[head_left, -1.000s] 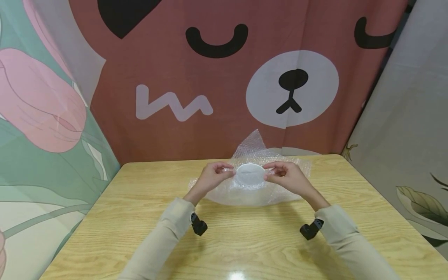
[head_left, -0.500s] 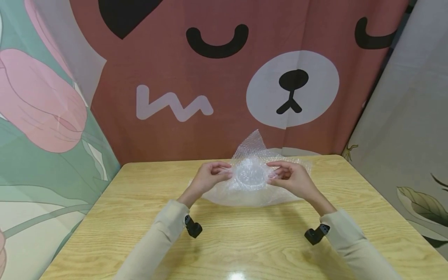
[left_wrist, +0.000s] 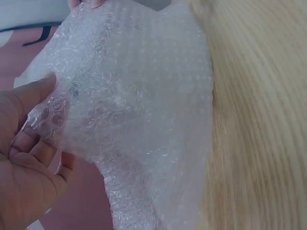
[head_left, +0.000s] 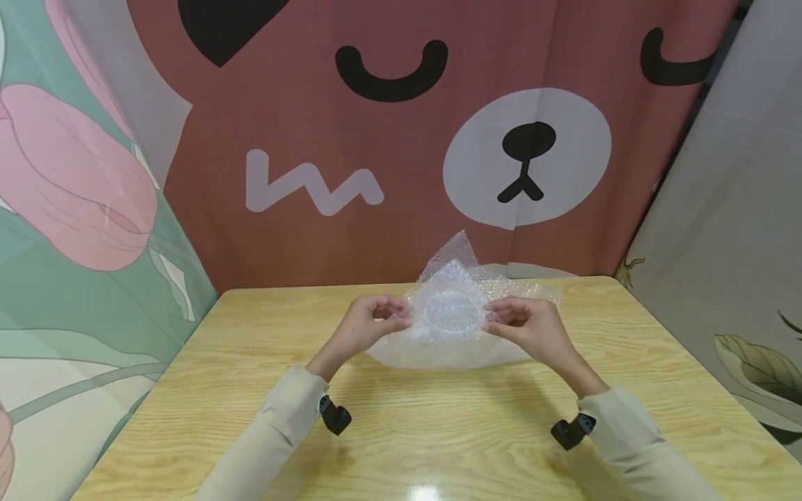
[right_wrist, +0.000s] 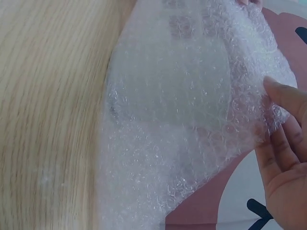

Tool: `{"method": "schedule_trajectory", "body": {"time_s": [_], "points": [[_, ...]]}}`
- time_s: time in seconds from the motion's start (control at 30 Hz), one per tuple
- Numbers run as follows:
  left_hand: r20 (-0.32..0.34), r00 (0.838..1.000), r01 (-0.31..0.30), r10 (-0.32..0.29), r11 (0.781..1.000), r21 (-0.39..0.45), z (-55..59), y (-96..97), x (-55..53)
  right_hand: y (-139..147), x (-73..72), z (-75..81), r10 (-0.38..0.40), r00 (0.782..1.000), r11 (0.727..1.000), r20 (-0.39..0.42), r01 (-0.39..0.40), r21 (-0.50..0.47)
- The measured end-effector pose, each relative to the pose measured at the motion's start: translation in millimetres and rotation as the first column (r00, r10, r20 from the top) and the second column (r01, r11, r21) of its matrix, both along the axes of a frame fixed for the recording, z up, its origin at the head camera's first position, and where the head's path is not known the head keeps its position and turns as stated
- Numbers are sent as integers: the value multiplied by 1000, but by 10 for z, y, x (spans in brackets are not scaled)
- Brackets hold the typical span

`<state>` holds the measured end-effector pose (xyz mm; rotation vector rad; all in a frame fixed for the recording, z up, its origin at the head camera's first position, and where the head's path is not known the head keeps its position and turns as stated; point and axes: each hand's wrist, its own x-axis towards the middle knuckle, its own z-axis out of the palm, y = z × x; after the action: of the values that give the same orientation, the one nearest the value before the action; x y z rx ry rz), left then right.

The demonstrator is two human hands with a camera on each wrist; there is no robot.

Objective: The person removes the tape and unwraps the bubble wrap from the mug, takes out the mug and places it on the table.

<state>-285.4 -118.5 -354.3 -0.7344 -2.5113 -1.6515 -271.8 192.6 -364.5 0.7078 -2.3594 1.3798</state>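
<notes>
A clear sheet of bubble wrap [head_left: 526, 327] spreads near the far side of the table, one corner standing up at the back. A layer of it lies over the top of a pale, round-rimmed object [head_left: 451, 311], whose outline shows through; its exact kind is hidden. In the right wrist view the pale object [right_wrist: 172, 81] stands wrapped behind the film. My left hand [head_left: 376, 321] pinches the wrap between thumb and fingers at the left of the rim. On the other side my right hand [head_left: 529, 325] pinches it likewise.
The wooden table [head_left: 432, 431] reaches back to a curtain [head_left: 301, 236] printed with a bear. Patterned cloths hang at the left and right. A black wrist camera [head_left: 335, 416] sits at the left cuff, another black camera [head_left: 572, 431] at the right.
A layer of bubble wrap has come over the round rim, which stood uncovered before. Both hands have moved slightly apart, and a raised flap now shows behind the rim.
</notes>
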Motion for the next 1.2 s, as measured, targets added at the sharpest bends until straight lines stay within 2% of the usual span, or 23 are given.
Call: {"method": "schedule_trajectory", "body": {"time_s": [0.13, 0.23, 0.3, 0.43, 0.53, 0.63, 0.8, 0.9, 1.03, 1.13, 1.2], "points": [[-86, 996, 29, -32, 999, -34, 9, 5, 100, 17, 51, 2, 14, 999, 999, -39, -13, 38], [-165, 983, 63, -75, 995, -81, 18, -2, 169, 45, 83, -4, 55, 995, 996, -88, -48, 78], [-229, 967, 83, -111, 988, -130, 19, -11, 206, 69, 101, -15, 99, 987, 991, -127, -86, 103], [-336, 922, 117, -191, 967, -228, 16, -35, 260, 121, 123, -56, 201, 960, 972, -193, -172, 161], [-365, 902, 134, -231, 953, -272, 7, -55, 290, 156, 130, -92, 268, 936, 951, -229, -219, 218], [-377, 891, 139, -251, 944, -299, -10, -76, 322, 173, 150, -105, 332, 910, 927, -248, -265, 267], [-392, 871, 167, -296, 929, -331, -56, -125, 395, 182, 218, -77, 452, 851, 868, -268, -350, 353], [-395, 852, 205, -343, 914, -352, -88, -159, 441, 208, 263, -68, 493, 831, 836, -259, -370, 404], [-382, 842, 253, -381, 904, -345, -124, -193, 505, 250, 332, -54, 483, 857, 820, -178, -372, 436], [-381, 855, 232, -352, 916, -326, -142, -193, 548, 260, 358, -58, 453, 879, 828, -147, -355, 433], [-393, 863, 197, -317, 928, -315, -156, -178, 563, 248, 352, -76, 441, 880, 838, -175, -333, 433]]}}
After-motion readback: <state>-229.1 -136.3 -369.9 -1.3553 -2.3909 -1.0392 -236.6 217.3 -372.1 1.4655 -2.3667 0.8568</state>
